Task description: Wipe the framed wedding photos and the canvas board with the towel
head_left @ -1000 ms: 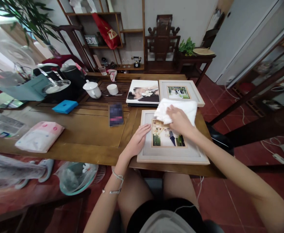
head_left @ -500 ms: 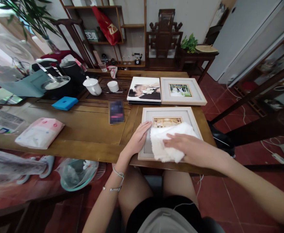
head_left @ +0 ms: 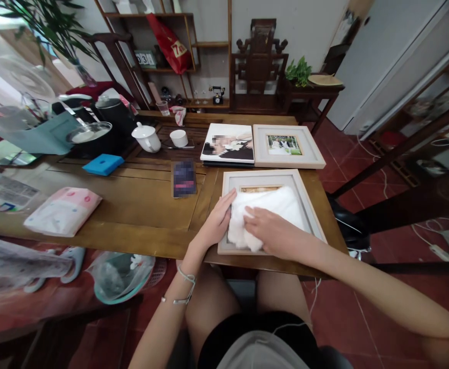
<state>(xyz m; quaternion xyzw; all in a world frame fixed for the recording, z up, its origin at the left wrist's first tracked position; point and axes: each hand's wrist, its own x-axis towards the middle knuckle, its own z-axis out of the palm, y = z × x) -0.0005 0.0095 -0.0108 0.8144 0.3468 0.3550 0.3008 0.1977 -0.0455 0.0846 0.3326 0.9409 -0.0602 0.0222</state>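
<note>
A picture frame (head_left: 226, 179) with a pale wood border lies flat near the table's front edge. On its glass a white cloth (head_left: 281, 202) is spread, hiding most of the small picture inside. My right hand (head_left: 268, 228) grips the cloth with bent fingers and presses it onto the left-middle part of the glass. Along the frame's left side rests my left hand (head_left: 217, 218), its fingers straight and its fingertips touching the border beside the cloth.
Behind lie another picture frame (head_left: 313, 148) and a square photo panel (head_left: 228, 146) on a dark one. Leftward on the wooden table (head_left: 147, 205) are a dark blurred item (head_left: 184, 178), a tissue pack (head_left: 63, 211), a blue block (head_left: 103, 164), a lidded white cup (head_left: 146, 138) and a small bowl (head_left: 178, 138).
My right hand has slid the cloth leftward across the glass, covering more of the inner picture and baring the right side. My left hand stays at the frame's left edge.
</note>
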